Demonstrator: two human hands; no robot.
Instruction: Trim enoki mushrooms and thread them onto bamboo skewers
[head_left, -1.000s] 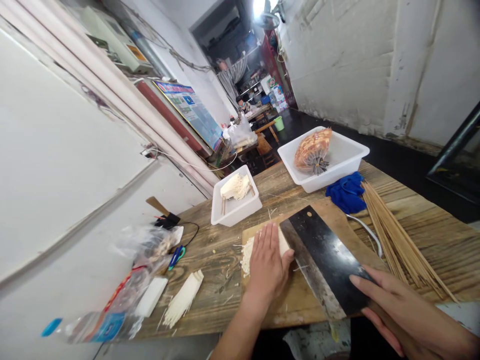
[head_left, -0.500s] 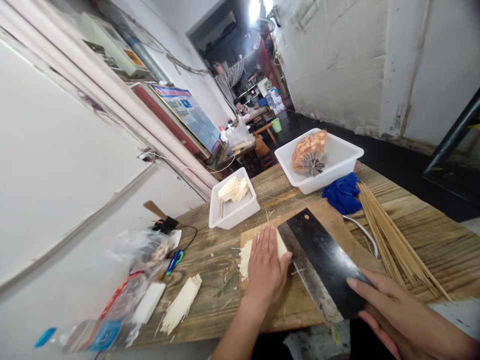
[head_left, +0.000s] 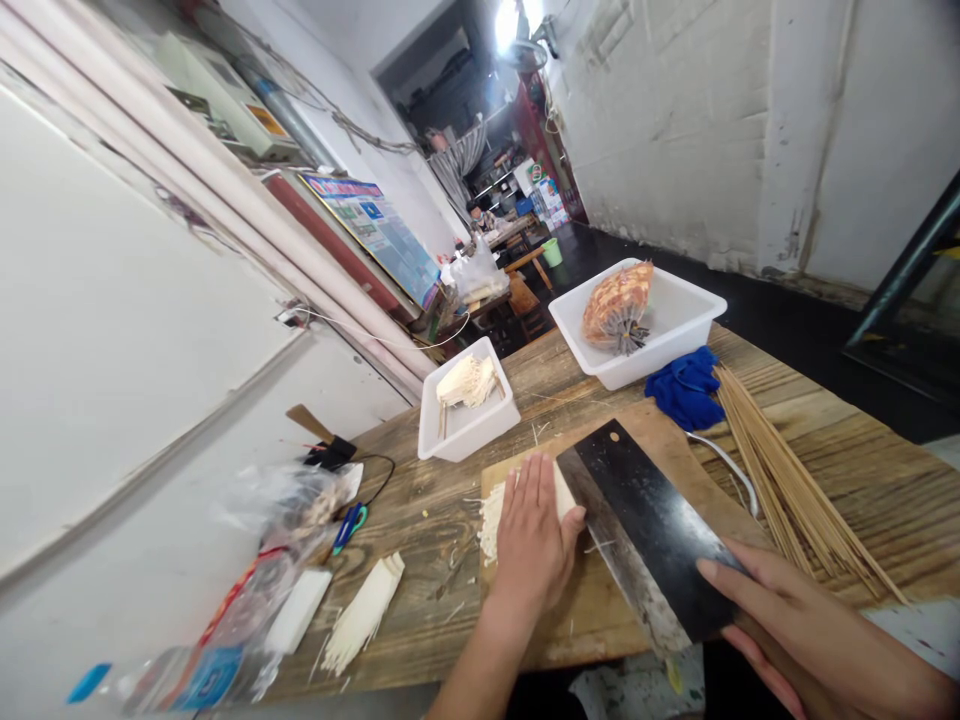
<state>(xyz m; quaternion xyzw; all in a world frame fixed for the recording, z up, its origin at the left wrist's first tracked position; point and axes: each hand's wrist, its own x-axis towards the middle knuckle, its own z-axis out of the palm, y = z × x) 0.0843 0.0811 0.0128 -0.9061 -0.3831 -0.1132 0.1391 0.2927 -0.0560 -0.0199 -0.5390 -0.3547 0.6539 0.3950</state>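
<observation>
gripping 1 cleaver (head_left: 649,530), right hand (head_left: 772,592), left hand (head_left: 534,535) flat on 1 enoki bunch (head_left: 491,518), 2 trays (head_left: 474,438)

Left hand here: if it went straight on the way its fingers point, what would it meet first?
Likely the loose pale strands on the wooden table, just past the cutting board's far edge. They lie low, so the left hand might pass above them; depth is unclear.

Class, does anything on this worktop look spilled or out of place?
Yes: thin pale strands lie loose on the wooden table, off the cutting board where the left hand rests on a pale bundle. They look odd because they are scattered rather than gathered.
</observation>
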